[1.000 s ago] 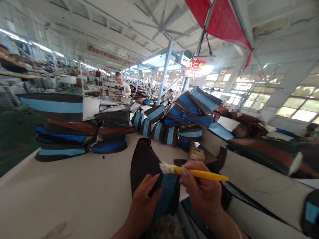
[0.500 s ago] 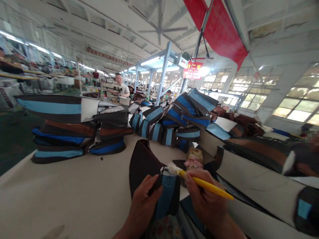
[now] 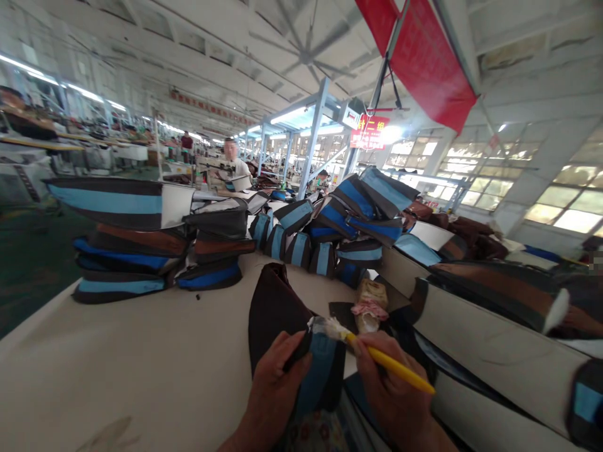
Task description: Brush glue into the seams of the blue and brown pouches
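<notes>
My left hand (image 3: 279, 383) is closed on the edge of a dark fabric piece (image 3: 273, 314) with a blue panel (image 3: 316, 370) on its right side. In my right hand (image 3: 393, 383) is a brush with a yellow handle (image 3: 405, 370); its whitish bristles (image 3: 333, 328) lie against the top edge of the blue panel. Just behind the brush, a container wrapped with pink cloth (image 3: 371, 304) stands on the table.
Stacks of striped fabric pieces (image 3: 125, 285) line the left of the pale table (image 3: 164, 358). A heap of blue and black pieces (image 3: 353, 220) stands behind, with long pale pieces (image 3: 494, 339) at right. A person (image 3: 238, 164) works farther back.
The brush tip has moved slightly down onto the top of the blue panel, its handle tilting with my right hand. The whole view has shifted a little, so surroundings appear farther right.
</notes>
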`<move>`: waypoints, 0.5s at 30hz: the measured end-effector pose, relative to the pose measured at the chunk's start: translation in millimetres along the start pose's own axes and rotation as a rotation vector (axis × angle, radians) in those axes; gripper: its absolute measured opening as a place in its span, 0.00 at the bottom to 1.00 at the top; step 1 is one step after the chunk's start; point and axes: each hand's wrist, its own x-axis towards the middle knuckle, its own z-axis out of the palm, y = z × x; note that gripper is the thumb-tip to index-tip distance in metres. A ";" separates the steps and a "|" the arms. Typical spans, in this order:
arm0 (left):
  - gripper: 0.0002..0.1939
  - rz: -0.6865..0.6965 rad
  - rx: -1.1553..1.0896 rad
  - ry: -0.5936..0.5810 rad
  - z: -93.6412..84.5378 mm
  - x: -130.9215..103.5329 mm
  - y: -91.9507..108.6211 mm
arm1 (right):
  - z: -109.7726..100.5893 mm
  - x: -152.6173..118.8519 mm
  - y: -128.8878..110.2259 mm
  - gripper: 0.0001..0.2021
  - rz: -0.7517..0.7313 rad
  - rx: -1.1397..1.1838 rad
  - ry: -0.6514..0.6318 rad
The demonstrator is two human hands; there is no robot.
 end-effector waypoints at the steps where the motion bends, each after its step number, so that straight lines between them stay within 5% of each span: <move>1: 0.14 0.016 0.005 -0.009 0.0 -0.2 1.8 | -0.5 -2.7 2.6 0.04 0.034 -0.025 0.008; 7: 0.12 0.240 0.143 0.044 1.9 -2.0 3.3 | -4.9 -6.4 16.0 0.04 0.079 0.008 0.000; 13: 0.16 0.694 0.618 0.126 10.2 -4.0 -4.9 | -17.0 17.2 -6.7 0.06 0.142 -0.020 0.035; 15: 0.16 0.754 0.695 0.117 13.5 -4.8 -4.3 | -17.3 23.9 -12.5 0.05 0.104 0.077 -0.061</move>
